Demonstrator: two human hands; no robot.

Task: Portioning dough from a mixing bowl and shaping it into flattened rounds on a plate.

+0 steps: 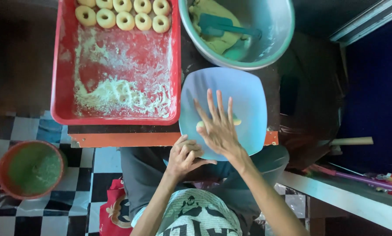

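Nearest, left hand (185, 155) curled closed at the near rim of a pale blue square plate (248, 94), gripping that edge, thumb out to the right. Just beyond, right hand (217, 126) flat, fingers spread and released, pressing a strip of pale dough (236, 120) against the plate's middle, dough ends peeking out either side of the palm. Farther left, red tray (64, 65) dusted with flour, ring-shaped dough pieces (125, 19) lined along its far end. Farther right, grey bowl (279, 26) holding dough and a teal scraper (222, 25). Down left on the checkered floor, a round red-rimmed tub (3, 164).
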